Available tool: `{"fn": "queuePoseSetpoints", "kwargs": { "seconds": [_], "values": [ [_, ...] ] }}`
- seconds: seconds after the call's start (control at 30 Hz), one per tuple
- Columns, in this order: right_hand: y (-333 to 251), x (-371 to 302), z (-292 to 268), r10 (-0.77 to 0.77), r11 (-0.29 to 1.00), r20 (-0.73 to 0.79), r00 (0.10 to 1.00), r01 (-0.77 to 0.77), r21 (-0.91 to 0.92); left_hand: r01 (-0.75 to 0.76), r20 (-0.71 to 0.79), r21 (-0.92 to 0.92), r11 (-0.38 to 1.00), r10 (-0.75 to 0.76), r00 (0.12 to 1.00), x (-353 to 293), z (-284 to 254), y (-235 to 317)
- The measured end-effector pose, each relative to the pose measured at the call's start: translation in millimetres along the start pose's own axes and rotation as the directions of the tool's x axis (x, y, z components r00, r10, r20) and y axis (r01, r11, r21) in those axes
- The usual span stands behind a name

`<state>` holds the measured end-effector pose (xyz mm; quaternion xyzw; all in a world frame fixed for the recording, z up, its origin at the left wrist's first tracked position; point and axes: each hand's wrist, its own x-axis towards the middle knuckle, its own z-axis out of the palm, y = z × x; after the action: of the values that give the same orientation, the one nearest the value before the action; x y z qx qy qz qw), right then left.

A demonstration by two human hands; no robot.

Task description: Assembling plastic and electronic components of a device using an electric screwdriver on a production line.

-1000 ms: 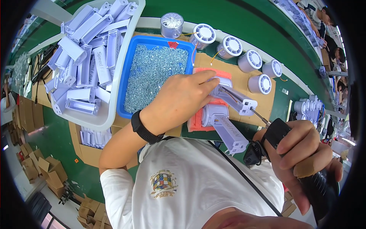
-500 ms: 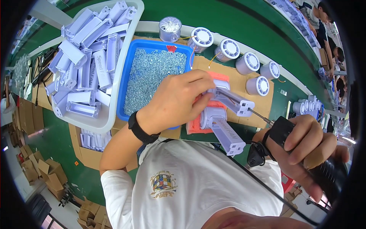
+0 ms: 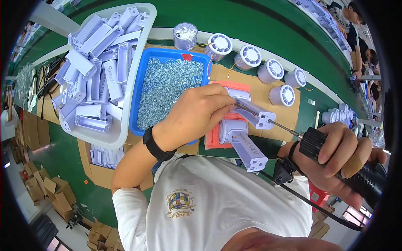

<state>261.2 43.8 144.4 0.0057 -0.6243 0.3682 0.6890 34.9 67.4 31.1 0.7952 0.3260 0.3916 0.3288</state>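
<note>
Green bench: left hand (image 3: 197, 115) pinches grey housing (image 3: 255, 115), right hand (image 3: 339, 157) fist-grips electric screwdriver (image 3: 322, 144).

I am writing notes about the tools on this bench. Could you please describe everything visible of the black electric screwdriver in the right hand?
The electric screwdriver has a black body, seemingly plastic, with a ribbed collar at its front and a thin metal bit. It lies nearly level, pointing up-left toward the pale lilac housing on the orange fixture. The right hand wraps around its body. A black cord trails from near the wrist, down across the white shirt. The bit's tip is hidden under the left hand, whose fingers rest near it.
</note>
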Motion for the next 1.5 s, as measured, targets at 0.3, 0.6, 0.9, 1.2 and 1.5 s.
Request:
{"fn": "queuePoseSetpoints", "kwargs": {
  "seconds": [0.3,0.6,0.9,1.2,1.5],
  "values": [
    [-0.4,1.2,-0.8,0.009,1.000,0.034,0.999,-0.009,0.016,-0.004,0.060,0.068,0.998,0.000,0.998,-0.8,-1.9,3.9],
    [-3.2,1.2,-2.5,0.024,0.999,0.034,0.999,-0.023,-0.024,-0.106,0.094,0.239,0.965,0.086,0.992,-0.1,-1.0,8.0],
    [-4.7,-2.8,3.1,0.037,0.993,0.051,0.998,-0.032,-0.110,-0.018,0.045,0.242,0.970,0.007,0.999,1.1,2.9,9.9],
    [0.5,-5.9,9.0,-0.001,0.983,0.150,0.989,0.028,-0.179,0.034,0.100,0.281,0.959,-0.065,0.993,0.2,3.1,8.0],
    [3.2,-7.3,8.5,0.018,0.984,0.138,0.990,0.007,-0.177,0.033,0.100,0.269,0.963,-0.062,0.993,0.9,2.5,8.4]
  ]
}}
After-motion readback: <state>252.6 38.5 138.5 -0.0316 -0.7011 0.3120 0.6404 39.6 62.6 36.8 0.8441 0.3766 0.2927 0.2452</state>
